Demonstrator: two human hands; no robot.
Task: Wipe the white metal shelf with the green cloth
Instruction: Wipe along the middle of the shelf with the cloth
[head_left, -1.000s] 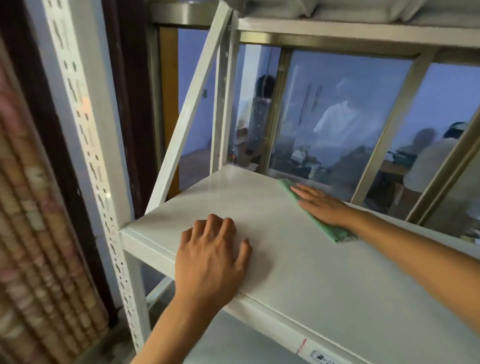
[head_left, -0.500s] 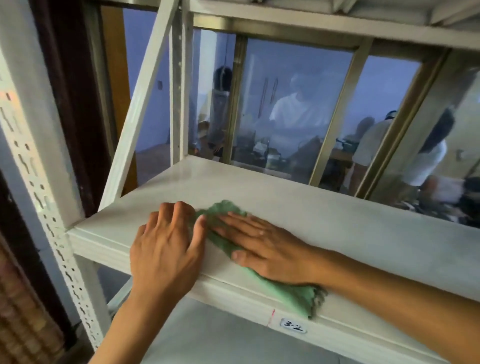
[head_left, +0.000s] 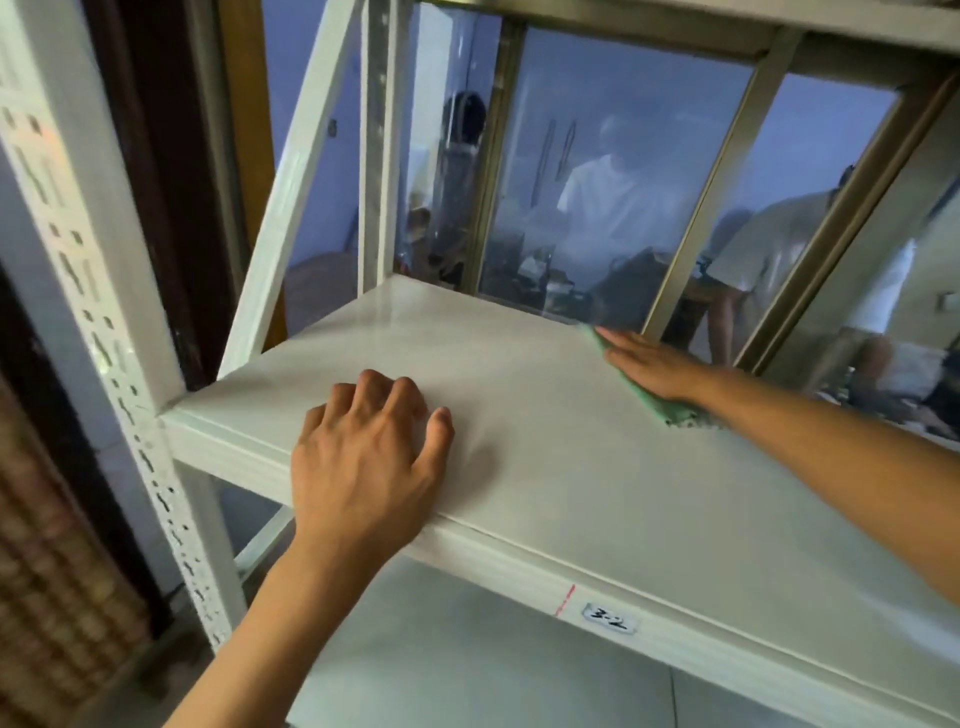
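The green cloth (head_left: 655, 402) lies flat at the far right of the white shelf (head_left: 545, 457), pinned under the right hand (head_left: 657, 366), whose fingers look straight. The left hand (head_left: 363, 457) rests near the front edge, fingers bent, holding nothing. Press evenly and overlap strokes.

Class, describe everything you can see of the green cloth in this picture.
The green cloth is a thin, soft-looking fabric, pale green, lying flat on the white metal shelf near its back edge by the window. Most of it is hidden under the right hand, whose straight fingers press it down. Only a narrow strip along the hand and a frayed-looking end by the wrist show.
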